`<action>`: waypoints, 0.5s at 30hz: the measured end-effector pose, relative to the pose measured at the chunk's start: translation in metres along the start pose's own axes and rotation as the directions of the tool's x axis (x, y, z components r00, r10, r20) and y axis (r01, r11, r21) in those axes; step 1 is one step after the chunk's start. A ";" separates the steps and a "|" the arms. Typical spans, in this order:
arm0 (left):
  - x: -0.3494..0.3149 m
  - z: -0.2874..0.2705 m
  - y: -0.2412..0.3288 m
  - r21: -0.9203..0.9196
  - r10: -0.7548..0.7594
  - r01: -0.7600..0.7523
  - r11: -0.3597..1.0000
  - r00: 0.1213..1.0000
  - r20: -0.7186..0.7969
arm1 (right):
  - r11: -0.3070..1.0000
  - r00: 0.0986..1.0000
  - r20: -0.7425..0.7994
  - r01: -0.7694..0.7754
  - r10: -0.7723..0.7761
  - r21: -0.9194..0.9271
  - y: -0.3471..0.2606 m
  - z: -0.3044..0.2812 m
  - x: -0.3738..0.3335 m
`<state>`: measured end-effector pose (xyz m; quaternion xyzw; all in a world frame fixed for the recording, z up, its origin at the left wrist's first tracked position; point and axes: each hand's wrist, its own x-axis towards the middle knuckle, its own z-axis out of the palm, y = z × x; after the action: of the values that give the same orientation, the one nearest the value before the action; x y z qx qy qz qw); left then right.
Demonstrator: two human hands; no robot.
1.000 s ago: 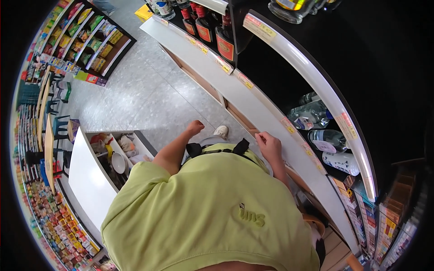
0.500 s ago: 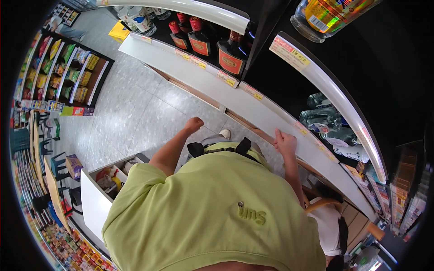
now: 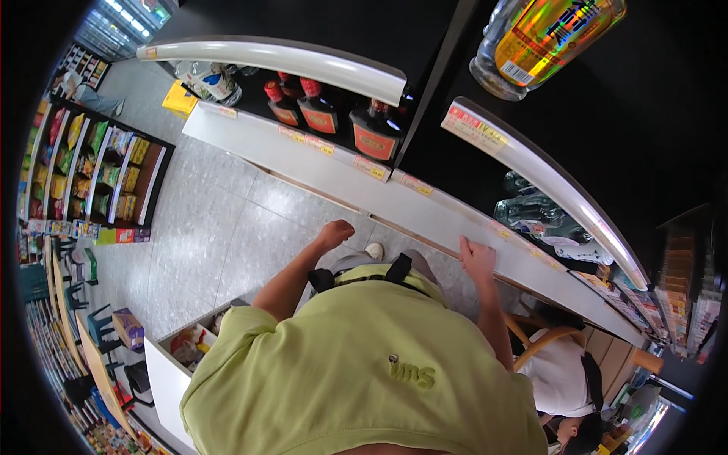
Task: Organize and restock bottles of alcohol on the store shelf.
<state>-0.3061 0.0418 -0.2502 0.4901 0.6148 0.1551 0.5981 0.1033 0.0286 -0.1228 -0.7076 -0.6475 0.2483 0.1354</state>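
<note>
My left hand hangs over the grey tiled floor in front of my waist. Its fingers are curled in and I see nothing in them. Close to the white front edge of the lowest shelf is my right hand, loosely closed with one finger sticking out a little. Whether it touches the shelf I cannot tell. On that shelf stand several dark bottles with red caps and orange labels, and clear glass bottles lie farther right. A large bottle with a gold label stands on the shelf above.
A white open-topped bin with packets inside is at my left. Beyond it are a snack rack, dark green chairs and a purple box. Behind my right arm a person in a white top sits on a wooden chair.
The view has shifted, so the shelves and bottles sit lower and more to the left. My left hand appears a little lower, and more of the seated person shows. Nothing was taken hold of.
</note>
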 end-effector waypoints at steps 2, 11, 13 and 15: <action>-0.005 -0.004 0.026 0.009 0.024 -0.025 1.000 0.998 0.056 | 1.000 1.000 -0.014 0.000 0.000 0.013 -0.002 -0.001 -0.002; -0.043 -0.023 0.153 0.184 0.265 -0.343 0.921 0.899 0.349 | 0.993 0.988 -0.126 0.080 -0.091 -0.091 0.001 0.007 0.000; -0.048 -0.026 0.166 0.224 0.307 -0.412 0.883 0.869 0.389 | 0.990 0.994 -0.099 0.038 -0.052 -0.136 0.000 0.009 0.001; -0.055 -0.029 0.185 0.226 0.320 -0.432 0.873 0.857 0.405 | 0.982 0.986 -0.145 0.061 -0.088 -0.180 0.005 0.013 0.001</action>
<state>-0.2653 0.0968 -0.0672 0.7090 0.4039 0.0813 0.5723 0.1009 0.0272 -0.1366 -0.7088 -0.6807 0.1306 0.1311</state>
